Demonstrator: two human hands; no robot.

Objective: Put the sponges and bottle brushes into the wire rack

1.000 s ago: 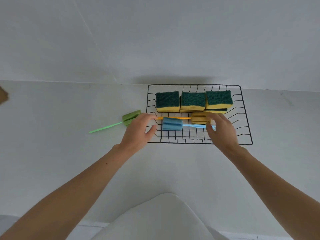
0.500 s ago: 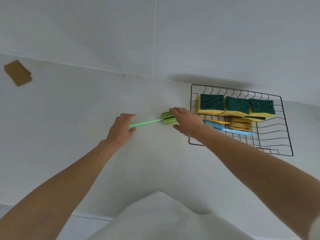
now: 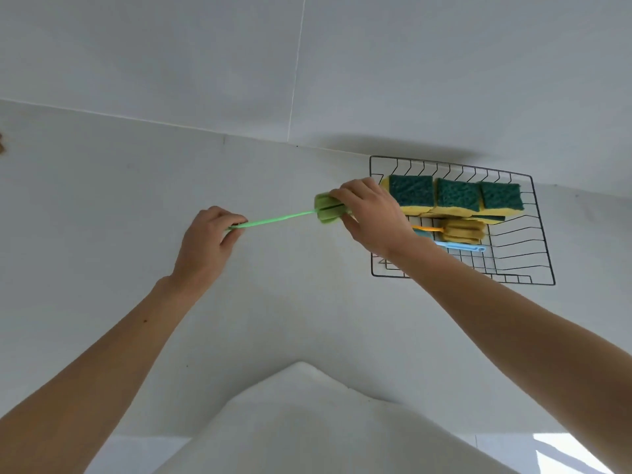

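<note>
At the far left edge of the counter [image 3: 102, 200] a scrap of something brown just shows, too cropped to name. The left hand [image 3: 205, 248] now pinches the tail end of the green brush [image 3: 273, 220] handle between thumb and fingers; a moment ago it only hovered near that end. The right hand [image 3: 369, 213], which half a second back was just reaching the sponge head, is now closed over it. The brush looks raised slightly off the counter, held at both ends, just left of the rack [image 3: 543, 241].

Inside the rack, three green-topped sponges [image 3: 455, 196] sit in a row along the back, with the orange brush [image 3: 461, 230] and blue brush [image 3: 461, 248] lying in front of them.

By my reading the green brush is the last item out, so carrying it rightward over the rim should finish the task.
</note>
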